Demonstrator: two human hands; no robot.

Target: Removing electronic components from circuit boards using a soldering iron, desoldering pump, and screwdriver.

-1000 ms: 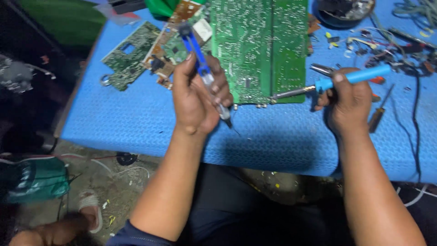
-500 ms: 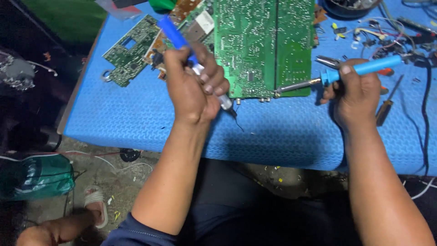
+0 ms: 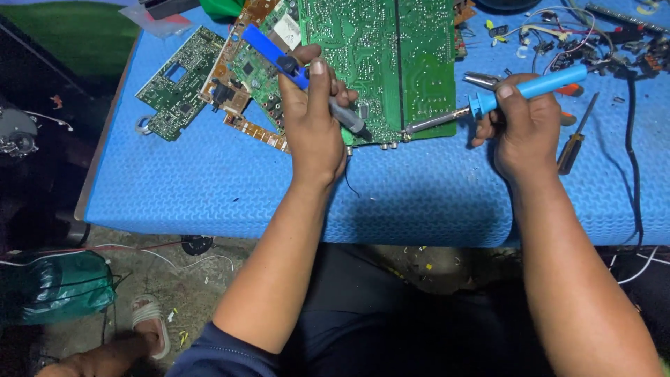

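The blue surface point(image 3: 209, 188) carries everything in front of you, and your view of it sits a little lower than half a second ago, so less of its far edge shows. The big green circuit board point(image 3: 391, 56) lies at its far middle, solder side up, with a smaller green board point(image 3: 174, 84) off to the left and a brown-edged board point(image 3: 244, 77) between them. Your left hand point(image 3: 314, 119) is clamped on a blue and grey solder sucker point(image 3: 307, 80), which now slants with its grey tip down on the big board's near edge; earlier that tip hung just past the edge. Your right hand point(image 3: 523, 126) is closed around the blue handle of a soldering iron point(image 3: 502, 98), whose metal tip touches the board's near right corner, much as before. A screwdriver point(image 3: 576, 143) lies just right of that hand, with pliers point(image 3: 488, 79) and loose wires point(image 3: 544, 35) beyond
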